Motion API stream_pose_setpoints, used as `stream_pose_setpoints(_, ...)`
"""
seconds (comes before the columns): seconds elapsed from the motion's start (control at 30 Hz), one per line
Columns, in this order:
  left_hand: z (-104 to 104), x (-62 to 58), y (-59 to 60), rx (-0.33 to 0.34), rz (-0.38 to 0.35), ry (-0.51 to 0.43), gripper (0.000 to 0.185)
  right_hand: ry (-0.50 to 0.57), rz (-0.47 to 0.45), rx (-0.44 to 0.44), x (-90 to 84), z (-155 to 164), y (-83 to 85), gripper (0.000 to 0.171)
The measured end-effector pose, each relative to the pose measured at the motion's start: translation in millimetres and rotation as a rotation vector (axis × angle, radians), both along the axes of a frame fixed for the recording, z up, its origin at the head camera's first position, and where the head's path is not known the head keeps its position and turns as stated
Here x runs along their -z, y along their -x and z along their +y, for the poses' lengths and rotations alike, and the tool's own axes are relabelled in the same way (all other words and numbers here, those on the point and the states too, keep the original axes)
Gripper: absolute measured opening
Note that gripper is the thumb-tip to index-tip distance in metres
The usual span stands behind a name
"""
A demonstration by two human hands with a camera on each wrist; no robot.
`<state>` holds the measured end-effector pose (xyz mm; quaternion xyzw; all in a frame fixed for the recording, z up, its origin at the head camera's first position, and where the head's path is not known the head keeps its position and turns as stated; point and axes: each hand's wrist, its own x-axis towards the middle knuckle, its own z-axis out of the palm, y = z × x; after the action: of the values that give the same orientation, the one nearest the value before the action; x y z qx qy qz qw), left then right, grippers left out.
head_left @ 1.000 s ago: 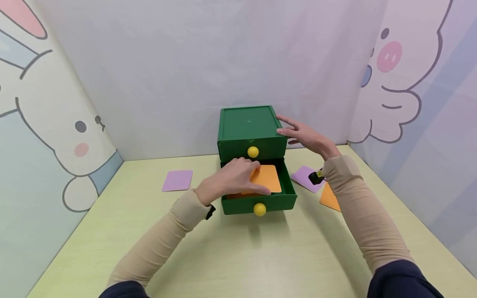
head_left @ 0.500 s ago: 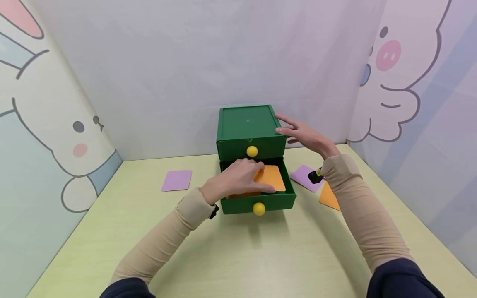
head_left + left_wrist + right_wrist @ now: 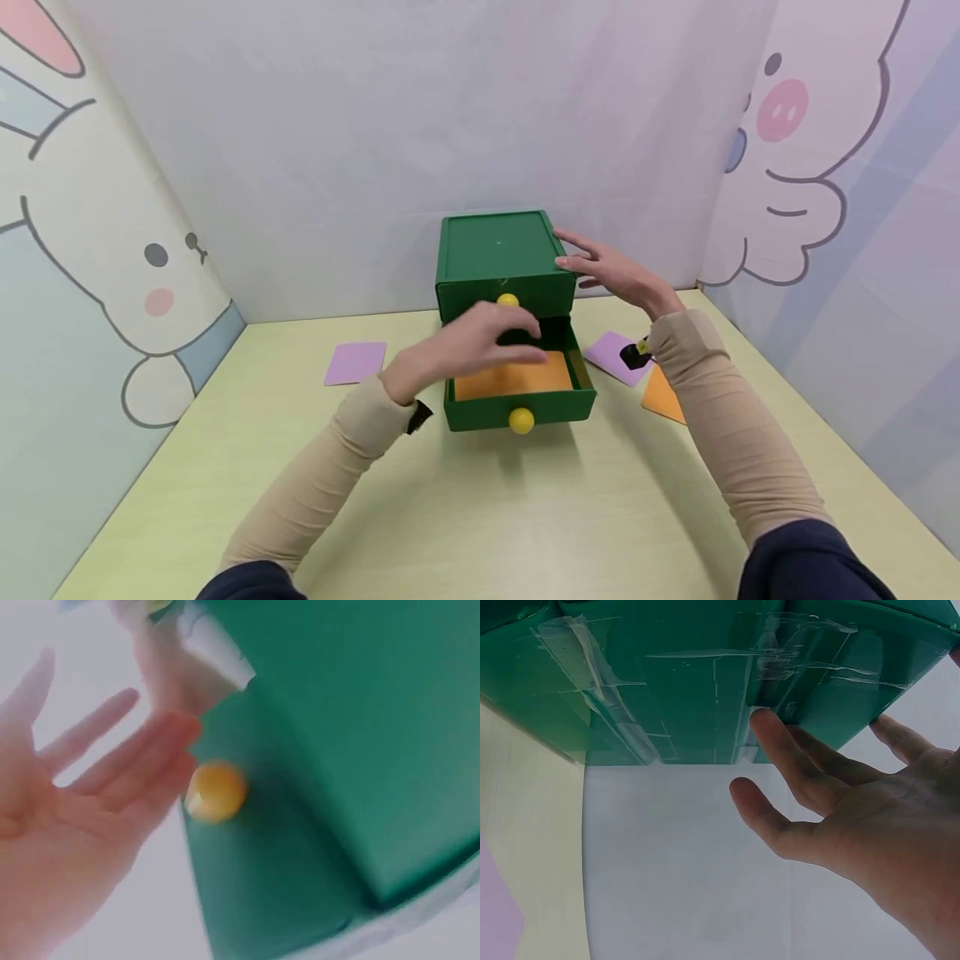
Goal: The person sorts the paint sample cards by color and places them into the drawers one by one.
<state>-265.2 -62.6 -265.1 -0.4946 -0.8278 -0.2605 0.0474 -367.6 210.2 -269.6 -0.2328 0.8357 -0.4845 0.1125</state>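
A green two-drawer cabinet stands near the back wall, its lower drawer pulled out. An orange square card lies flat inside that drawer. Over the drawer hovers my left hand, fingers loosely bent and nothing in its grasp; it partly covers the upper yellow knob. The left wrist view has this hand's fingers spread beside a round yellow knob. My right hand rests at the cabinet's right side, with extended fingers against the taped green wall in the right wrist view.
One purple card lies on the table left of the cabinet. To the right are another purple card and an orange card, partly hidden by the right forearm. Walls with cartoon animals enclose the table.
My left hand has let go of the orange card, which now lies flat in the drawer, and has risen slightly. The right hand stays where it was.
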Motion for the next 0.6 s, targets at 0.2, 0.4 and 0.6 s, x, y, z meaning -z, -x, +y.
stream_pose_setpoints(0.2, -39, -23.8, 28.1, -0.071, 0.066, -0.483, 0.026, 0.007, -0.001, -0.007, -1.8, 0, -1.1, 0.066)
stream_pose_setpoints(0.4, -78, -10.8, 69.6, -0.304, -0.212, -0.528, 0.049, -0.008, 0.009, 0.019, -1.9, 4, -5.5, 0.066)
stream_pose_setpoints(0.6, -96, 8.4, 90.0, -0.327, -0.425, -0.442, 0.057, -0.087, 0.075, 0.114, 2.2, 21, -16.6, 0.070)
